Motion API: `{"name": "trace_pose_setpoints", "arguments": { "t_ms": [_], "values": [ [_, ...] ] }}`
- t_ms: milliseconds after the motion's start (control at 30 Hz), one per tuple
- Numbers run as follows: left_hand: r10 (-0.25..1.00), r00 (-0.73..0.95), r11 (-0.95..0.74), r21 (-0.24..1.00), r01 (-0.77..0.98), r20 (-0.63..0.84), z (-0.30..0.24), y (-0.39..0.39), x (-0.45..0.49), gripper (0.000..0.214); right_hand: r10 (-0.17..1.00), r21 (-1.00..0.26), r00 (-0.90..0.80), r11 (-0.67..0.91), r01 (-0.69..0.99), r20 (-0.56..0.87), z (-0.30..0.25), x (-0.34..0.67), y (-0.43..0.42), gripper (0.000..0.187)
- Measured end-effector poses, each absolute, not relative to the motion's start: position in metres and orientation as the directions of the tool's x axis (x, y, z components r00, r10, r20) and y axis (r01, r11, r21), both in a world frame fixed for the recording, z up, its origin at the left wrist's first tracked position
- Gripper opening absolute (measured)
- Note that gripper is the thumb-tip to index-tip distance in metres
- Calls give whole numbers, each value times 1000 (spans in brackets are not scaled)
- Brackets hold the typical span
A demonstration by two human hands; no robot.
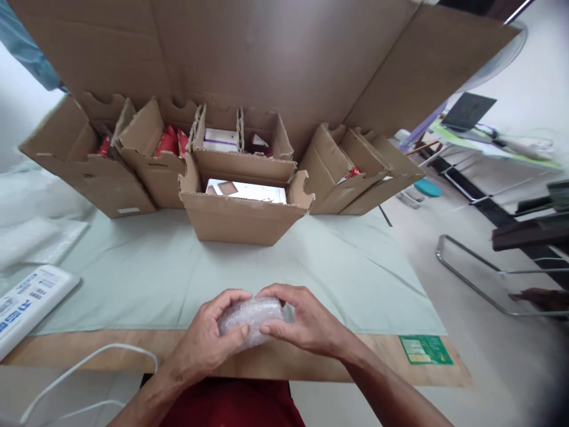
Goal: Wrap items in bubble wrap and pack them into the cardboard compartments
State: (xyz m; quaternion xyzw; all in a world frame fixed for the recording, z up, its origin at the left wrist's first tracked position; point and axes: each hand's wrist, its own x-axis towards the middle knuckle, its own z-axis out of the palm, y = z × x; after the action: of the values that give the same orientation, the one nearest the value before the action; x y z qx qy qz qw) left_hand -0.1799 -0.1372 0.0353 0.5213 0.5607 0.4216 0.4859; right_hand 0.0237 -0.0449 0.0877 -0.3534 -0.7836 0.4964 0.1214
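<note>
By the bench's (306, 369) near edge, our left hand (208, 335) and right hand (306, 317) grip a bubble-wrapped bundle (254, 317) — likely against its unwrapping.

A wooden surface (293, 367) carries a pale-green cloth (355, 273) under open cardboard boxes (242, 220), and a green label (425, 350) front right.

Bright, soft light is spread throughout. A pale sheen is cast on the tall cardboard (275, 53); the bubble-wrapped bundle (254, 314) is flecked with glints. At right, the laptop (470, 111) is skewed, and the lower corner is blurred and darkened.
</note>
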Motion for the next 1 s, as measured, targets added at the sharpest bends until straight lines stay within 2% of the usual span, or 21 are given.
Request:
{"name": "trace_pose_setpoints", "arguments": {
  "t_ms": [100, 200, 333, 367, 433, 500, 567, 633, 700, 767, 800, 900, 1000],
  "values": [
    [995, -29, 94, 983, 155, -91, 28, -138, -185, 67, 776, -869, -611, 189, 457, -153, 93, 21, -40, 20],
    [979, -20, 205, 961, 185, -205, 33, -134, -190, 56, 776, -896, -603, 119, 428, -185, 96, 18, -34, 28],
    [969, -38, 245, 958, 150, -242, 48, -125, -198, 43, 664, -922, -721, 125, 367, -197, 102, 17, -26, 56],
    [971, -32, 237, 961, 141, -235, 50, -123, -201, 41, 646, -920, -738, 139, 366, -196, 105, 18, -24, 57],
    [978, -7, 209, 970, 122, -209, 51, -121, -206, 39, 629, -911, -754, 171, 374, -192, 114, 18, -18, 45],
    [994, -14, 107, 991, 79, -107, 51, -119, -212, 46, 634, -905, -760, 227, 360, -144, 130, 18, -8, 35],
    [986, -132, -88, 991, 102, 101, 53, -113, -220, 58, 679, -894, -734, 317, 318, -20, 153, 16, 6, 30],
    [872, -336, -253, 915, 314, 357, 58, -100, -227, 67, 739, -842, -650, 456, 290, 176, 177, 7, 23, 29],
    [704, -447, -252, 782, 569, 552, 66, -82, -234, 71, 731, -712, -558, 626, 318, 394, 196, -9, 43, 31],
    [613, -454, -211, 687, 695, 647, 72, -63, -238, 76, 615, -508, -581, 782, 362, 533, 205, -32, 64, 32],
    [605, -442, -207, 667, 716, 662, 74, -54, -238, 78, 533, -391, -641, 845, 365, 553, 206, -45, 75, 31],
    [616, -422, -206, 653, 729, 666, 74, -35, -237, 70, 283, -45, -853, 955, 294, 438, 202, -83, 100, 23],
    [606, -419, -220, 649, 728, 676, 72, -29, -236, 49, 145, 213, -960, 957, 197, 239, 201, -112, 112, 21]
  ]
}}
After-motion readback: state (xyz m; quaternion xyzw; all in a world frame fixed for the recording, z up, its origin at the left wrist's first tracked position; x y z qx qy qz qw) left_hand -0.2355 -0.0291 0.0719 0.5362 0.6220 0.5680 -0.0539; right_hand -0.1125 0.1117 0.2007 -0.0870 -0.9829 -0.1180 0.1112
